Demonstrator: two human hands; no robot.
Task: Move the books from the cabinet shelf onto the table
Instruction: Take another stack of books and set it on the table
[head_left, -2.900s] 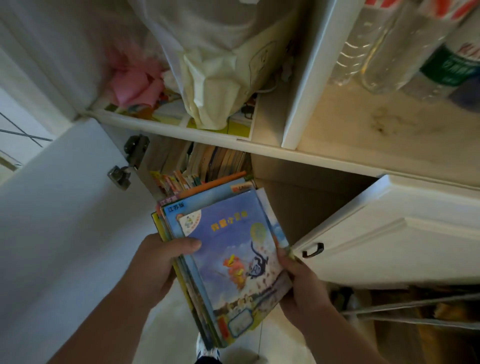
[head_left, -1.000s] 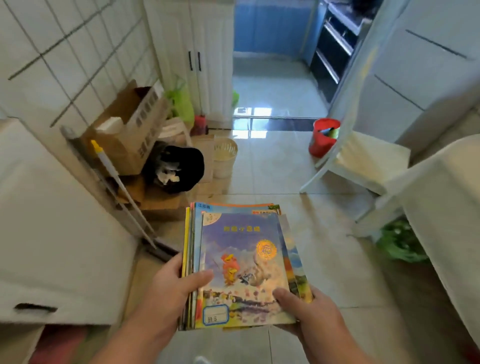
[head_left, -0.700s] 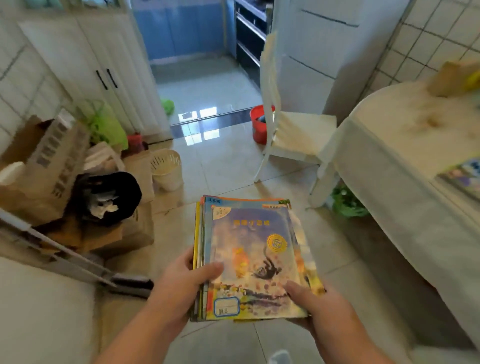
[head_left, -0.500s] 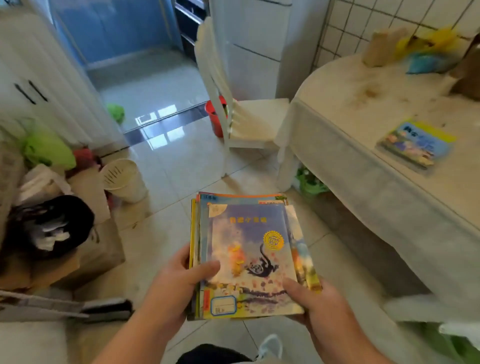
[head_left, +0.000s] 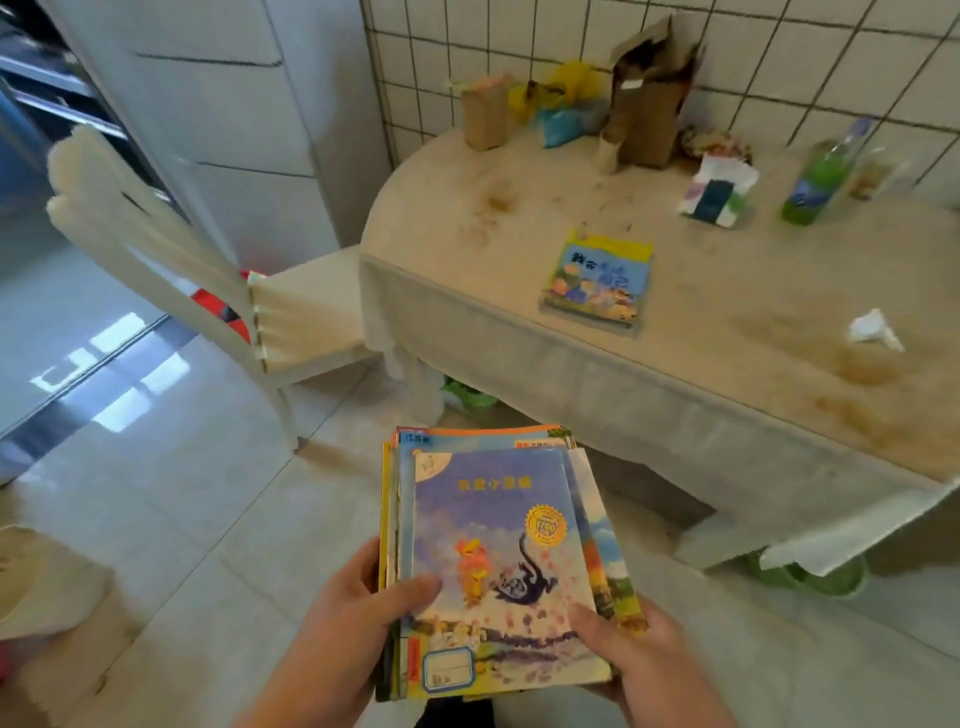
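I carry a stack of thin children's books (head_left: 498, 545) flat in front of me, low over the tiled floor; the top cover is purple-blue with a gold seal. My left hand (head_left: 358, 613) grips the stack's left edge, thumb lying on the cover. My right hand (head_left: 628, 654) holds the lower right corner, thumb on top. The table (head_left: 727, 322), covered in a stained beige cloth, stands ahead to the right. One book with a blue and yellow cover (head_left: 597, 280) lies on it near the front edge. The cabinet is out of view.
A cream chair (head_left: 218, 270) stands left of the table. At the table's back by the tiled wall are a torn brown paper bag (head_left: 649, 98), a small box (head_left: 483, 114), a green bottle (head_left: 821, 182) and packets. A crumpled tissue (head_left: 872, 330) lies at right.
I have turned from the cabinet shelf toward the table, carrying the stack in both hands. The table and the book lying on it have come fully into view and closer.
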